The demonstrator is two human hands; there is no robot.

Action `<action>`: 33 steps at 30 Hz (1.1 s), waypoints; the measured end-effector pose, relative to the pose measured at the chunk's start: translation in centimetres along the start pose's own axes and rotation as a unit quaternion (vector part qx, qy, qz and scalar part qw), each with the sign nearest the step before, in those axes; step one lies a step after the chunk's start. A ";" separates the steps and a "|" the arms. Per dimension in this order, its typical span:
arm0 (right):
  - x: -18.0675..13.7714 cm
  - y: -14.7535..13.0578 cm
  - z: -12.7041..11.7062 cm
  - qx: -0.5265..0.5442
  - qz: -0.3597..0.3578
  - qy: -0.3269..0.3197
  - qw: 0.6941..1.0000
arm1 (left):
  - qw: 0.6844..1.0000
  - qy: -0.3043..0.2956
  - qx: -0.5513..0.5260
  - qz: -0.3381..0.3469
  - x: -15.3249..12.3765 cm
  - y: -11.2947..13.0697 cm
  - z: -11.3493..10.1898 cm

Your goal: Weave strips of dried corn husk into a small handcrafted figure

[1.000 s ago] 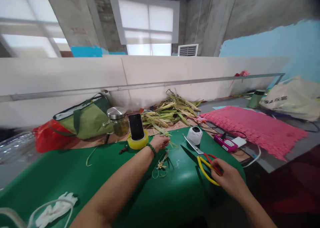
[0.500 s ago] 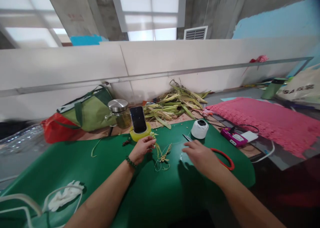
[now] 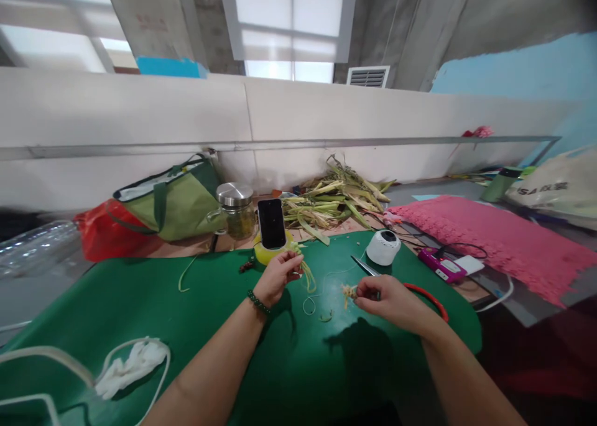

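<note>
My left hand [image 3: 280, 277], with a green beaded bracelet at the wrist, pinches a small bundle of pale green husk strips [image 3: 308, 278]. Its knotted top shows above the fingertips, and the strips' loose ends hang down on the right. Between thumb and fingers my right hand [image 3: 392, 301] grips a small yellowish knotted husk piece [image 3: 348, 294], just over the green table. Scissors [image 3: 366, 267] lie behind that hand, blades showing, their red handle partly covered by it. A thin pale thread runs across the table near the white thread spool [image 3: 383, 249]. A green scrap [image 3: 326, 316] lies between the hands.
A phone [image 3: 271, 223] leans upright in a yellow tape roll [image 3: 263, 255]. Behind stand a lidded glass jar [image 3: 237, 217], a husk pile [image 3: 333, 199] and a green bag [image 3: 184, 202]. Right are a purple power strip [image 3: 441, 265] and pink cloth [image 3: 480, 233]. White tissue [image 3: 133, 369] lies front left.
My right hand has taken hold of the yellowish husk piece, which lay beside the strips, and now holds it apart to the right. My left hand keeps its pinch. The view has shifted slightly.
</note>
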State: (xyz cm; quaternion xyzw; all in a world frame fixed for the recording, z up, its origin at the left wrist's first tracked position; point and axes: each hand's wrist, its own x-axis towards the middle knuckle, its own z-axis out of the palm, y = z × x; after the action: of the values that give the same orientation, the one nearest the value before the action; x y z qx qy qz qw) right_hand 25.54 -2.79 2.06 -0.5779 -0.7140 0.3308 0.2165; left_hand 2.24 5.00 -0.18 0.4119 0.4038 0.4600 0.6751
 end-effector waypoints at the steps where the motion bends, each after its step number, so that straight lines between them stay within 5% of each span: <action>1: 0.0 0.0 0.0 0.058 0.010 0.007 0.998 | 1.000 -0.010 0.013 0.007 -0.1 -0.1 0.2; 5: 1.8 -0.1 1.2 0.246 0.028 0.040 0.968 | 0.996 -0.031 0.073 0.030 -0.7 -0.2 0.9; 10: 5.1 -0.6 3.4 0.351 0.046 0.048 0.934 | 0.995 -0.025 0.097 0.019 -0.5 -0.4 0.6; 17: 7.3 0.1 4.8 0.409 0.021 0.092 0.907 | 0.997 0.012 0.079 0.002 0.2 -0.9 0.3; 26: 8.2 0.3 3.8 0.420 0.048 0.145 0.895 | 0.997 0.015 0.071 -0.040 1.6 0.1 3.0; 33: 9.0 -0.9 5.0 0.428 0.057 0.093 0.897 | 0.998 0.039 0.048 -0.011 1.5 -0.8 1.9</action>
State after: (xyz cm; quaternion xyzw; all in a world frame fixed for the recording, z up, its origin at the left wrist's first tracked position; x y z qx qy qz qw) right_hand 19.38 4.72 -1.37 -0.4974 -0.4457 0.5612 0.4889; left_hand 4.62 5.92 -0.53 0.4211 0.4565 0.4482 0.6430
